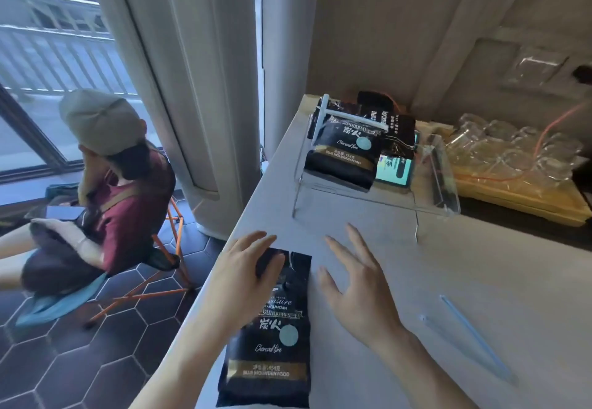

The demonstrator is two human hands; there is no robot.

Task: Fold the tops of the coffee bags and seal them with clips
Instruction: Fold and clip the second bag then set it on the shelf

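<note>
A black coffee bag (272, 338) lies flat near the left edge of the white table (448, 280), its top pointing away from me. My left hand (246, 267) rests flat on the bag's upper part, fingers spread over its top. My right hand (355, 283) hovers just right of the bag with fingers apart, holding nothing. A long blue sealing clip (471, 336) lies open on the table to the right. More black coffee bags (342, 149) sit in a clear tray (439, 181) at the back, the front one sealed with a white clip (355, 119).
A phone (395, 168) with a lit screen lies in the tray beside the bags. Clear glass cups (512, 149) sit on a yellow board at the back right. A person sits on an orange-legged folding chair (160, 248) on the floor left of the table.
</note>
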